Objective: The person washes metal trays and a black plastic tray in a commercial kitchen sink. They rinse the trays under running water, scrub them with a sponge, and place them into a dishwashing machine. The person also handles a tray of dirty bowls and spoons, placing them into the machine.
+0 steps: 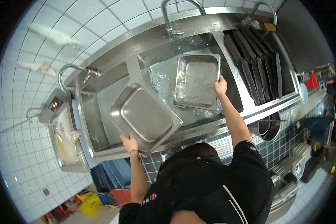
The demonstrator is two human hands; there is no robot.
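Note:
My left hand [130, 143] is on the lower left edge of a deep stainless steel pan [147, 113]. That pan lies tilted across the divider of the left and middle basins; its thumb side shows, the other fingers are hidden beneath it. With my right hand [221, 86] I grip the right rim of a second steel pan [197, 81], which sits in the water of the middle sink basin [162, 65]. Water lies inside this second pan.
Dark trays [257, 67] stand on edge in the right basin. Curved faucets [170, 30] rise behind the basins. A fryer-like steel unit [85, 161] with a red digital display adjoins the left end. A round metal pot [268, 127] is below the front edge at right.

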